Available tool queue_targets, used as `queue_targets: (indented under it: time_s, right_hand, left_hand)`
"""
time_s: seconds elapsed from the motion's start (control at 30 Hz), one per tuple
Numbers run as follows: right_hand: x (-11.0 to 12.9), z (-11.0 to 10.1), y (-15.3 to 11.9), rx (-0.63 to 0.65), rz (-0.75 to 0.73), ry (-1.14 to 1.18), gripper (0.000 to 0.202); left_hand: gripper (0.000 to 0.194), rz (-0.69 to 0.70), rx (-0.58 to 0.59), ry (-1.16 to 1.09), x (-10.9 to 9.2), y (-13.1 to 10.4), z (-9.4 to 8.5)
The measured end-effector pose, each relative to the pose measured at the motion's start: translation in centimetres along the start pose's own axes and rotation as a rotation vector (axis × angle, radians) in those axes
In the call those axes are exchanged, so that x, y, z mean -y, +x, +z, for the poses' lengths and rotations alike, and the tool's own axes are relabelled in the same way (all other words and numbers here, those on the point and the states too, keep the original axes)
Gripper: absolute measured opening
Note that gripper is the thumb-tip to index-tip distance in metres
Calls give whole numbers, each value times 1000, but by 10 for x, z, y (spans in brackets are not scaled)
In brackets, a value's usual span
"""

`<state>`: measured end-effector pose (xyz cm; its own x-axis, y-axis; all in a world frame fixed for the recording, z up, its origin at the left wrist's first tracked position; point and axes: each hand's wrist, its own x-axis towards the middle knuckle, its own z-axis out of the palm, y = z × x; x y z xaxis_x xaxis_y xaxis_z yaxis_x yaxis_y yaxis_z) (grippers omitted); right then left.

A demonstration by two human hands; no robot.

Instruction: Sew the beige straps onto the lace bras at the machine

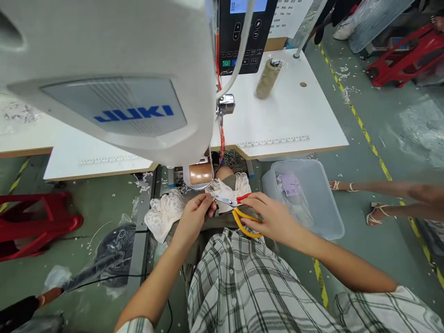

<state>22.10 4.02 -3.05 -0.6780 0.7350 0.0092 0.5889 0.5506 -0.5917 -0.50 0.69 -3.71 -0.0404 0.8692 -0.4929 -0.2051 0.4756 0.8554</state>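
Note:
Over my lap, my right hand (260,213) grips a pair of scissors (241,215) with red and yellow handles. Their blades point left, toward the fingertips of my left hand (198,210). Those fingers are pinched together at the scissor tips, apparently on an edge of white lace fabric (166,212); the exact spot is too small to make out. The lace lies in a bunch left of my left hand and continues behind the blades, across my knees. Just above both hands is the sewing machine's copper-coloured end (201,174).
The white JUKI sewing machine (138,60) fills the upper left. A thread cone (268,79) stands on the white table (287,115). At my right is a clear plastic bin (328,203) with a lilac item inside. Red stools (38,222) and other people's legs are nearby.

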Motion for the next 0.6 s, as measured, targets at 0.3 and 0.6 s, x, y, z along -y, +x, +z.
queue_targets:
  time_s: [0.3, 0.6]
  right_hand:
    - [-8, 3, -4, 56, 37, 142, 27]
    - [2, 12, 2, 60, 118, 271, 41]
  left_hand:
    - [25, -75, 13, -137, 3, 4, -12]
    - [45, -37, -76, -179, 10, 4, -17]
